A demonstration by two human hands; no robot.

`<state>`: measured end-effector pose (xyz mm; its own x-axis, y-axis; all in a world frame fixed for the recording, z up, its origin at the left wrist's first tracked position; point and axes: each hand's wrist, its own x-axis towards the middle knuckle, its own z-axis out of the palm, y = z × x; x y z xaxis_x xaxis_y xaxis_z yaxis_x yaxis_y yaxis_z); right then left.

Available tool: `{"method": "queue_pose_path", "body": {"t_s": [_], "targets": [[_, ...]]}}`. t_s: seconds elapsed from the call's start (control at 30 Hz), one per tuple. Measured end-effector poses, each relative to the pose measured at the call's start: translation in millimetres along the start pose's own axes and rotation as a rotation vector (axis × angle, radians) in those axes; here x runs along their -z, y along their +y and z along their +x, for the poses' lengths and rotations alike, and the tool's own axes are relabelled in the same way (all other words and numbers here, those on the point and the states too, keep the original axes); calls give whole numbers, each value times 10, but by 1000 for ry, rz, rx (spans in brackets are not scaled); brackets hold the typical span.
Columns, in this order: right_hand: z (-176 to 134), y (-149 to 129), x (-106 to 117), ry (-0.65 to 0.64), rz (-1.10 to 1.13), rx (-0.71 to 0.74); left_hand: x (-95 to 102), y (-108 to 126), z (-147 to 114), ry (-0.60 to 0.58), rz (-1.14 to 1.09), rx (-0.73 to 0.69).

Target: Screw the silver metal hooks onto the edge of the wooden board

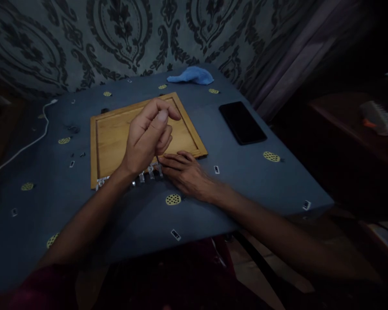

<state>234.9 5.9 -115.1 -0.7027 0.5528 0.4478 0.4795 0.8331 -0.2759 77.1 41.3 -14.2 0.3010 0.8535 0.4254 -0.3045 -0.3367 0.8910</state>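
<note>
My left hand (148, 131) is closed in a fist above the near part of a framed wooden panel (116, 129), thumb on top. Below the fist a thin dark shaft (158, 159) points down toward the panel's near edge; whatever handle it has is hidden in my fingers. Several silver metal clips (151, 172) are lined up along that edge, partly behind my left wrist. My right hand (189, 176) lies low at the same edge, fingers stretched out and fingertips beside the clips and the shaft.
A black phone (242, 122) lies right of the panel, and a blue cloth (192, 75) at the back of the table (261, 189). Small dark screws (82, 154) lie left of the panel. A white cable (29, 144) runs along the left side. Patterned fabric hangs behind.
</note>
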Motion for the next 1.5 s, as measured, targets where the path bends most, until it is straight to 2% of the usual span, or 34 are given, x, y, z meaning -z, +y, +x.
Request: {"method": "queue_pose_path", "body": {"t_s": [0.17,0.23,0.3,0.43,0.53,0.7,0.97,1.13,1.23,1.4,1.5], "targets": [[10,-4,16,-12,9,7,77,28,86,-163,-52,86],[15,-6,17,-14,15,2,78,29,83,-162,-35,105],[17,-3,14,-8,19,0,59,33,55,-70,14,94],[11,8,6,3,30,8,3,48,-17,193,98,43],[7,10,5,11,21,12,-9,24,-34,207,50,50],[5,4,6,-11,24,-2,27,-44,10,41,-65,4],[4,10,40,-39,21,10,145,138,106,-280,-59,257],[12,-6,50,-41,13,6,164,138,101,-356,-88,285],[13,-8,31,-34,6,2,109,142,49,-272,-76,210],[1,5,-18,22,0,9,32,228,-23,111,-54,22],[-4,11,-20,16,15,0,24,260,-29,184,-62,-26]]}}
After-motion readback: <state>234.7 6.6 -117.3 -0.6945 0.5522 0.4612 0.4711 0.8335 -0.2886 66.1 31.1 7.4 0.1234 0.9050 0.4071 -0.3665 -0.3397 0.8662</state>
